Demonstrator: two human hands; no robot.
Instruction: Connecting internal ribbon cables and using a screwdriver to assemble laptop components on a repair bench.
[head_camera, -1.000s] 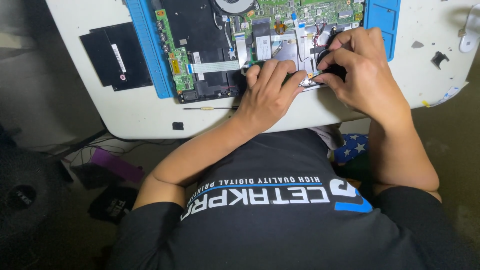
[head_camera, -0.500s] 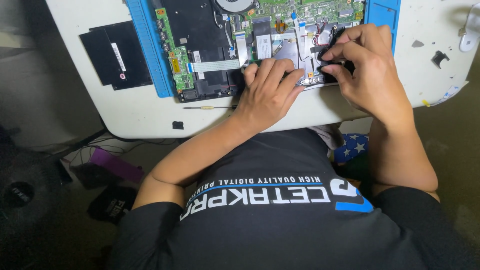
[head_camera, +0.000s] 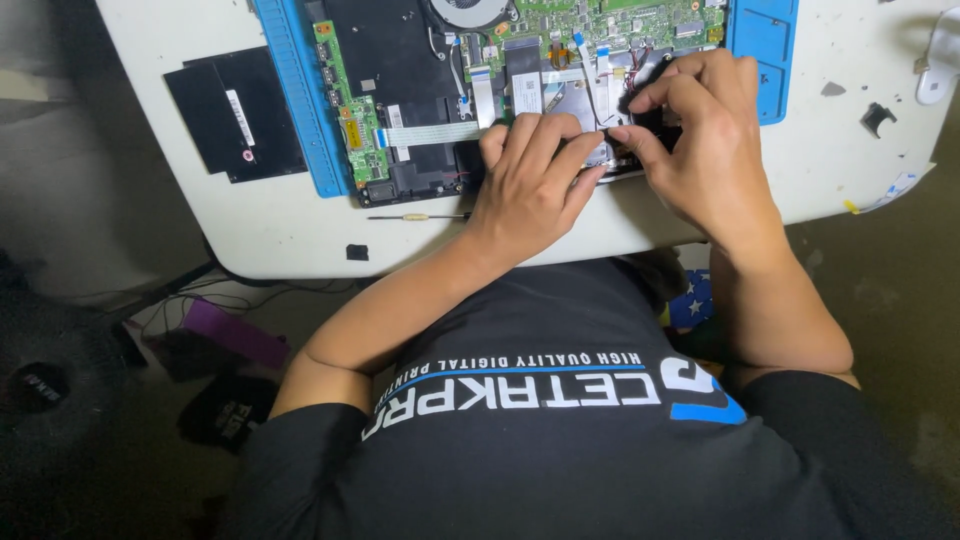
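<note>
An opened laptop with a green circuit board, a fan and flat ribbon cables lies on a blue mat on a white table. My left hand lies on the laptop's near edge, fingers together and pressed down on the inner parts. My right hand sits just right of it, thumb and forefinger pinched on a small black part with thin red wires. The fingertips of both hands almost meet. What lies under the fingers is hidden.
A flat black rectangular panel lies left of the mat. A thin screwdriver and a small black piece lie near the table's front edge. Another black piece and a white object are at the right. Cables and a purple item lie on the floor.
My right hand has shifted slightly away from the table's front edge, onto the black part. My left hand has stayed almost still on the laptop.
</note>
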